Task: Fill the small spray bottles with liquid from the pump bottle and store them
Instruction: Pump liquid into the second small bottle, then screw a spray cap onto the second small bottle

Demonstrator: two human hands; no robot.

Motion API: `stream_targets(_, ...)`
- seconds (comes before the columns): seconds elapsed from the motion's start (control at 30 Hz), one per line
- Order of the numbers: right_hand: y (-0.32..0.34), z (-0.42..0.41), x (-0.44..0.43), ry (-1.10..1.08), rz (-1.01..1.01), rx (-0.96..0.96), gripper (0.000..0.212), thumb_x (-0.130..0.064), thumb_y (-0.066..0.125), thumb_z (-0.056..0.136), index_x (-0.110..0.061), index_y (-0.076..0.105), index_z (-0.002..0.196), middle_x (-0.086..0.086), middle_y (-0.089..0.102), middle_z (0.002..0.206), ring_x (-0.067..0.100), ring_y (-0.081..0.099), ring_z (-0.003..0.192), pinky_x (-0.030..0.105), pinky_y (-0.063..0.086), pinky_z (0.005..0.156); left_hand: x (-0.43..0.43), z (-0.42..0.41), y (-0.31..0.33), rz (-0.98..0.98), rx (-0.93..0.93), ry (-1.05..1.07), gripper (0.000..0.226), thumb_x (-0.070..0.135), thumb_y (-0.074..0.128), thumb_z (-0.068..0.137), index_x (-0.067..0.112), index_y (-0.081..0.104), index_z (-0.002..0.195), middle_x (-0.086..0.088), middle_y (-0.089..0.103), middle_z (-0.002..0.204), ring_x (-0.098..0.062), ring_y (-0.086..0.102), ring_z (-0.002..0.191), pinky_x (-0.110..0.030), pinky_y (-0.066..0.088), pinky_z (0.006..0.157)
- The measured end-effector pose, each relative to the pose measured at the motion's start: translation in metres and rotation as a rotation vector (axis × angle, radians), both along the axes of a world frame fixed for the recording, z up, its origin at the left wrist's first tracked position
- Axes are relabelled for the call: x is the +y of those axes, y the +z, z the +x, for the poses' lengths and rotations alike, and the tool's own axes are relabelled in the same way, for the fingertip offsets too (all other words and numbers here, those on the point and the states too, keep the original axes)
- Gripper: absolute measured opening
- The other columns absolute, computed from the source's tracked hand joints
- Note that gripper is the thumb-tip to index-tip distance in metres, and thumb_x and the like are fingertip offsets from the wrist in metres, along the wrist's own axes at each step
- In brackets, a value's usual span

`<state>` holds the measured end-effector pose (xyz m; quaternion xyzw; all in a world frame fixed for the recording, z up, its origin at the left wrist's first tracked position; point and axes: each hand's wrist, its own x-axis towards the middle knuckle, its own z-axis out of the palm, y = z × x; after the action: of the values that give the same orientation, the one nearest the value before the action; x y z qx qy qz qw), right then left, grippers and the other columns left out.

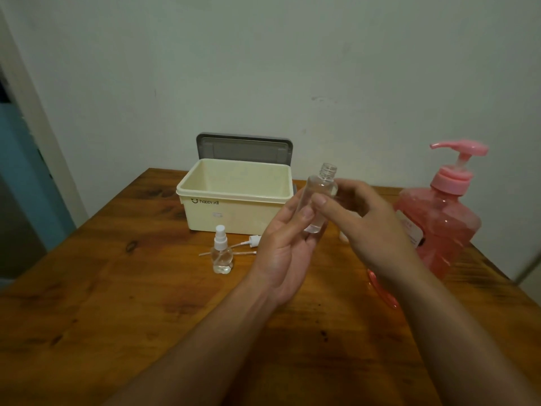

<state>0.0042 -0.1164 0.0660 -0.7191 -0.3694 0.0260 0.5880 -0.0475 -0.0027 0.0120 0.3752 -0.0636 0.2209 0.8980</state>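
1. A wooden bench (117,303) with dark knots and stains stands against a plain pale wall (263,68). A pale door frame (35,118) runs down the left edge of the view, and the light is dim.
2. One cream box (234,213) sits at the back of the bench, open, with its one grey lid (244,148) upright behind it against the wall.
3. One pink pump bottle (439,218) stands at the right, its spout pointing left.
4. Two small bottles show: an open-necked clear bottle (320,184) held in the air, and a capped spray bottle (222,254) standing on the bench in front of the box.
5. One loose spray head (254,238) with its thin tube lies just behind the capped bottle. A second thin white tube lies beside it.
6. One pink thing (383,291) lies on the bench, mostly hidden under the right forearm.
7. The left grip (281,253) grasps the clear bottle's lower part from the left, thumb across the front, and holds it near upright in front of the box's right corner.
8. The right grip (360,218) pinches the same bottle higher up, thumb in front and fingers curled behind its shoulder. The pump bottle stands just to its right.
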Motion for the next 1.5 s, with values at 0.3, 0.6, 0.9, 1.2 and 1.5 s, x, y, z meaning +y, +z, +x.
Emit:
stream_targets(0.3,-0.011,0.001,0.003,0.023,0.01,0.035,0.032,-0.037,0.069,0.083,-0.028,0.068,0.114,-0.018,0.07,0.103,-0.012,0.061,0.094,0.002,0.044,0.069,0.003,-0.003,-0.007,-0.024,0.032,0.012,0.047,0.006,0.053,0.095,0.006,0.043,0.141,-0.015,0.055,0.139,-0.025,0.054,0.127,-0.032,0.048,0.099)
stream_targets(0.6,-0.018,0.005,0.006,0.018,0.068,0.065,0.027,-0.031,0.072,0.083,-0.029,0.069,0.11,-0.032,0.068,0.088,-0.018,0.06,0.086,0.0,0.042,0.064,0.008,-0.005,-0.014,0.27,0.116,0.177,0.048,0.02,0.059,0.088,0.007,0.052,0.134,-0.012,0.061,0.132,-0.026,0.055,0.126,-0.04,0.042,0.105)
stream_targets(0.9,-0.024,0.014,0.0,-0.032,0.096,0.077,0.024,-0.033,0.071,0.083,-0.037,0.066,0.107,-0.021,0.071,0.093,-0.012,0.061,0.086,0.005,0.045,0.063,0.019,-0.014,-0.016,0.693,0.37,0.523,0.033,0.004,0.042,0.1,0.023,0.063,0.117,0.01,0.066,0.117,0.003,0.06,0.106,-0.011,0.048,0.087)
stream_targets(1.2,-0.042,0.013,-0.002,-0.029,0.035,0.076,0.029,-0.023,0.07,0.085,-0.021,0.065,0.114,-0.016,0.065,0.095,-0.016,0.059,0.08,0.003,0.044,0.062,0.032,-0.01,-0.032,1.674,0.66,0.606,0.041,0.017,0.047,0.098,0.027,0.048,0.138,0.008,0.048,0.14,-0.01,0.042,0.128,-0.027,0.035,0.105)
stream_targets(1.5,-0.062,0.018,-0.004,-0.057,-0.014,0.115,0.03,-0.026,0.072,0.084,-0.026,0.064,0.112,-0.016,0.065,0.103,-0.02,0.056,0.083,0.0,0.042,0.064,0.034,-0.004,-0.038,1.825,0.732,0.632,0.038,0.018,0.046,0.099,0.023,0.053,0.136,0.002,0.059,0.129,-0.018,0.051,0.118,-0.035,0.046,0.097)
